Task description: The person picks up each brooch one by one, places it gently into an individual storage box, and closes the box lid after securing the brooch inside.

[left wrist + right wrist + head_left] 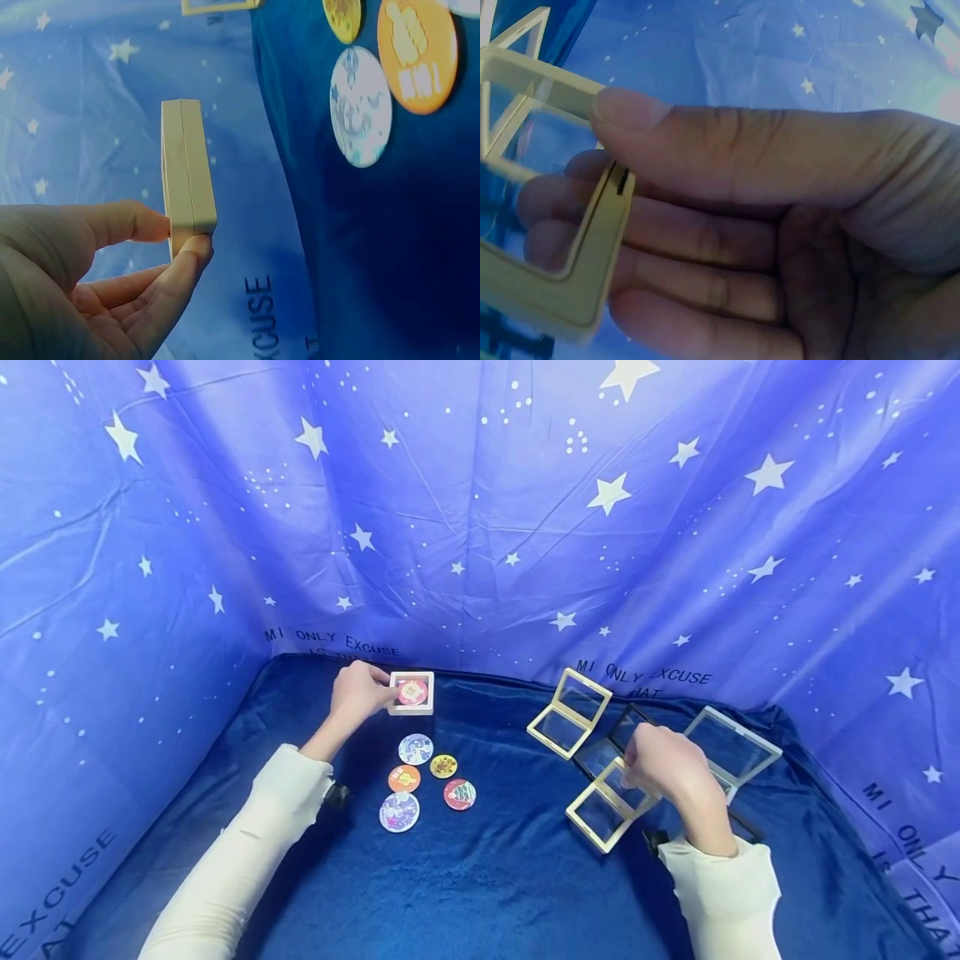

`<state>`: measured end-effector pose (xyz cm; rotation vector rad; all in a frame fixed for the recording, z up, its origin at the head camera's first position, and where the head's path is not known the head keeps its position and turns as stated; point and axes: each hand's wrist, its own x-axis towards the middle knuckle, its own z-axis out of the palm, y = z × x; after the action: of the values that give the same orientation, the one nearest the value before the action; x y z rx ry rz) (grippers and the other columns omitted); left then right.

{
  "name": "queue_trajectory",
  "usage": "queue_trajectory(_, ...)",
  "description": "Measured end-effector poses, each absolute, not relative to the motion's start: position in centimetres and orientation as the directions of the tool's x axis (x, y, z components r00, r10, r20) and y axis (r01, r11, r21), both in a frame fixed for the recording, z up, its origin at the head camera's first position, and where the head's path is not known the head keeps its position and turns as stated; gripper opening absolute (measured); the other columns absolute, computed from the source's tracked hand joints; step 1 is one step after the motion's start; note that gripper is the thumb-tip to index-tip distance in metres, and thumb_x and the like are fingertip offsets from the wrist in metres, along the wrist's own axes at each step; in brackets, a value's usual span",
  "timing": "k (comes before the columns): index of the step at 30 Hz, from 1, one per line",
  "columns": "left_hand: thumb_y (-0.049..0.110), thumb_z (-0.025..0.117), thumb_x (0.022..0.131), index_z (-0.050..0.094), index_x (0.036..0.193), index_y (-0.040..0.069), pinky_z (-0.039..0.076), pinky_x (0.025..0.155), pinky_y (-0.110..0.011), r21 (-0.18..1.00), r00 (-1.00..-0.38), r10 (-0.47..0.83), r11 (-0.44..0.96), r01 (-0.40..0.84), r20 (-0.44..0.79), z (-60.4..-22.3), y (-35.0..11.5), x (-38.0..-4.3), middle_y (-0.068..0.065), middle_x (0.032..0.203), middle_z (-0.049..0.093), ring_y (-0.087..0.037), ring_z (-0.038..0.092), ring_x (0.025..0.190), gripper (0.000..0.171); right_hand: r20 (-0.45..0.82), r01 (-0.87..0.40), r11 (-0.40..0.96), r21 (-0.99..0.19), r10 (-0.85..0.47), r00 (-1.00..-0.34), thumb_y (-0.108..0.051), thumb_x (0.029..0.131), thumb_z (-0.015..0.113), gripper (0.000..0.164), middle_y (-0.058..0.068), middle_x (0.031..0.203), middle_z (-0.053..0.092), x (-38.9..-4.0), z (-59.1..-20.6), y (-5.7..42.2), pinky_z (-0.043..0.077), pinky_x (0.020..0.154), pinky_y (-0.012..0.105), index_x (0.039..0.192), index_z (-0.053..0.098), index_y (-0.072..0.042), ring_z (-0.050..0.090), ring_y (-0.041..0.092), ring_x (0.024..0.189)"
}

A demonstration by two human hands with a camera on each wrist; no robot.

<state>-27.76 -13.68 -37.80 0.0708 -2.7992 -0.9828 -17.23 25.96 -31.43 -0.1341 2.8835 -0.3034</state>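
Note:
My left hand [362, 692] pinches a small cream display frame [420, 710] at its left side, thumb on one face and fingers on the other. Closed and held upright, the frame shows a red round badge [412, 692] through its window. Edge-on in the left wrist view, the same frame [189, 165] has its two halves together. My right hand [671, 768] grips another cream frame [586, 832], which stands open on its hinge with a clear window in each half. The right wrist view shows the thumb along this frame's [562, 300] edge, with fingers curled behind.
Several round badges lie between the hands, among them an orange one [403, 778] and a red tree one [460, 794]. An open cream frame [557, 747], a dark frame [592, 758] and a larger white frame [753, 768] surround the right hand. Starry cloth walls [472, 527] rise behind.

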Motion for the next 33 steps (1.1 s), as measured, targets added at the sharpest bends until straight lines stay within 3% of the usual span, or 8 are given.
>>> queue_trajectory(11,0.022,0.077,0.085,0.078,0.108,0.001,0.052,0.087,-0.048,0.64,-0.97,-0.21,0.763,-0.085,0.122,-37.4,-17.4,-28.4,-0.02,0.105,0.076,-0.041,0.069,0.103,0.031,-0.143,-0.216,0.952,-0.219,-0.25,-0.958,-0.003,0.088,0.073,0.057,-0.007,0.059,0.016,-19.1,-31.0,22.5,0.015,0.052,0.025,0.056,0.029,-0.021,0.013,0.01,0.056)
queue_trajectory(15,0.022,0.076,0.083,0.079,0.108,0.003,0.052,0.089,-0.049,0.639,-0.96,-0.252,0.761,-0.118,0.123,-37.4,-18.8,-28.6,-0.02,0.106,0.076,-0.042,0.068,0.105,0.032,-0.116,-0.257,0.947,-0.193,-0.282,-0.952,-0.004,0.089,0.074,0.055,-0.007,0.058,0.019,-19.5,-31.3,21.4,0.017,0.052,0.025,0.056,0.032,-0.019,0.016,0.01,0.055)
queue_trajectory(25,0.025,0.075,0.084,0.079,0.11,0.006,0.051,0.084,-0.045,0.644,-0.934,-0.351,0.731,-0.227,0.069,-38.3,-21.7,-28.9,-0.015,0.094,0.078,-0.039,0.07,0.1,0.032,-0.028,-0.366,0.915,-0.17,-0.376,-0.926,-0.001,0.092,0.067,0.057,-0.008,0.057,0.016,-20.8,-32.8,19.6,0.016,0.05,0.023,0.056,0.027,-0.021,0.016,0.009,0.053)
queue_trajectory(33,0.024,0.075,0.085,0.078,0.111,0.006,0.051,0.082,-0.045,0.62,-0.93,-0.367,0.736,-0.272,0.027,-39.6,-22.5,-28.7,-0.018,0.104,0.076,-0.041,0.069,0.104,0.032,-0.04,-0.405,0.899,-0.17,-0.416,-0.908,-0.003,0.089,0.075,0.056,-0.008,0.06,0.018,-21.7,-33.9,18.0,0.02,0.052,0.025,0.057,0.031,-0.019,0.018,0.01,0.055)
